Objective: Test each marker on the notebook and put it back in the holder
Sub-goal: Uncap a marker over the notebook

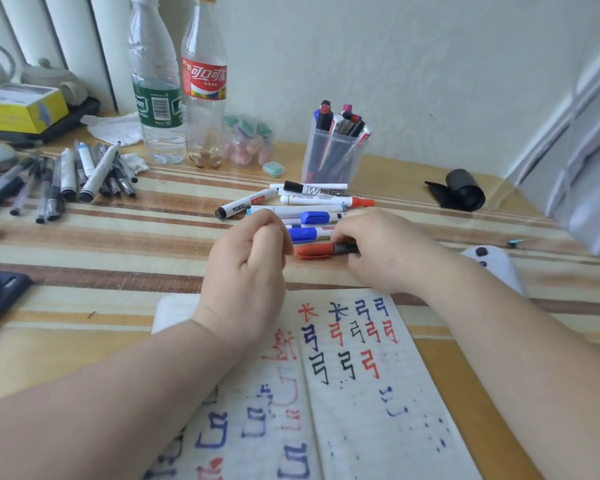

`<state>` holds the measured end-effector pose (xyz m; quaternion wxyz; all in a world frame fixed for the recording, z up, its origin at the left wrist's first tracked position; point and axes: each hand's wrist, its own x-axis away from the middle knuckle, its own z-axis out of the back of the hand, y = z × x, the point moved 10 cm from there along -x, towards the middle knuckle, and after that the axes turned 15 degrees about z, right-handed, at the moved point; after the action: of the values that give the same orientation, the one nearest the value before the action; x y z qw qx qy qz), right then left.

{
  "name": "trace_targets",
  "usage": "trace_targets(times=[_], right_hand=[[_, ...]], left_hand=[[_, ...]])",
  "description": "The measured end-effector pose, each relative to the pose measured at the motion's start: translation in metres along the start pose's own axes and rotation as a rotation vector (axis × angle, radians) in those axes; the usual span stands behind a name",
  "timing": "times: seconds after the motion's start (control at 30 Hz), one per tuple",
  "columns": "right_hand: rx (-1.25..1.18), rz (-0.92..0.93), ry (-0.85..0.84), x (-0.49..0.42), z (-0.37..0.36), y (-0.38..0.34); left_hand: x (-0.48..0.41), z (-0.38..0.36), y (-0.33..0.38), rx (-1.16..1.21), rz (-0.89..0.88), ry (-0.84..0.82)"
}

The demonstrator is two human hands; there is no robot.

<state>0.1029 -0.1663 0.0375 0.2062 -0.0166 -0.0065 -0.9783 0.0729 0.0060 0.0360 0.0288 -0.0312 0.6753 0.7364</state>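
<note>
The right hand [381, 252] holds the red marker [328, 250]. The curled left hand [246, 268] looks empty. Pull the cap [310, 251] straight off.

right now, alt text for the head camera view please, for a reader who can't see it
A person's right hand grips a red-capped marker just beyond an open notebook covered in red, blue and black test marks, the left hand curled beside the cap. Behind lie loose markers and a clear holder with more markers standing in it.
</note>
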Motion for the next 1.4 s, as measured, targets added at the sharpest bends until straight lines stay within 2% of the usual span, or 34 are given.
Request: trace_targets(times=[0.13,0.27,0.4,0.5,0.57,0.6,0.73,0.83,1.1,1.2,1.27,1.37,1.4], right_hand=[[0.018,-0.019,0.072,0.007,0.009,0.006],[-0.136,-0.003,0.207,0.04,0.029,0.002],[-0.579,0.031,0.213,0.074,0.025,-0.013],[-1.036,0.064,0.37,0.086,0.021,-0.012],[-1.337,0.05,0.477,0.09,0.013,-0.006],[-1.41,0.056,0.514,0.092,0.01,-0.005],[-1.3,0.119,0.625,0.091,0.005,-0.012],[-1.251,0.167,0.713,0.09,0.006,-0.017],[-1.298,0.248,0.773,0.097,0.016,-0.027],[-1.243,0.272,0.82,0.1,0.023,-0.029],[-1.187,0.226,0.973,0.109,0.033,-0.014],[-1.095,0.015,1.333,0.14,0.049,0.043],[-1.07,-0.064,1.405,0.149,0.051,0.059]], left_hand=[[0.002,-0.002,0.002,-0.058,-0.012,0.01],[0.006,-0.021,0.004,-0.305,-0.137,-0.057],[0.027,-0.053,0.015,-0.509,-0.404,-0.244],[0.04,-0.067,0.013,-0.54,-0.402,-0.41],[0.041,-0.069,0.012,-0.567,-0.38,-0.427],[0.042,-0.07,0.012,-0.585,-0.389,-0.418],[0.049,-0.076,0.017,-0.624,-0.436,-0.433],[0.05,-0.075,0.015,-0.578,-0.381,-0.456],[0.047,-0.071,0.012,-0.523,-0.338,-0.46],[0.047,-0.074,0.008,-0.412,-0.267,-0.529],[0.045,-0.073,0.003,-0.325,-0.199,-0.566],[0.042,-0.069,0.001,-0.271,-0.163,-0.582],[0.042,-0.07,-0.001,-0.275,-0.149,-0.588]])
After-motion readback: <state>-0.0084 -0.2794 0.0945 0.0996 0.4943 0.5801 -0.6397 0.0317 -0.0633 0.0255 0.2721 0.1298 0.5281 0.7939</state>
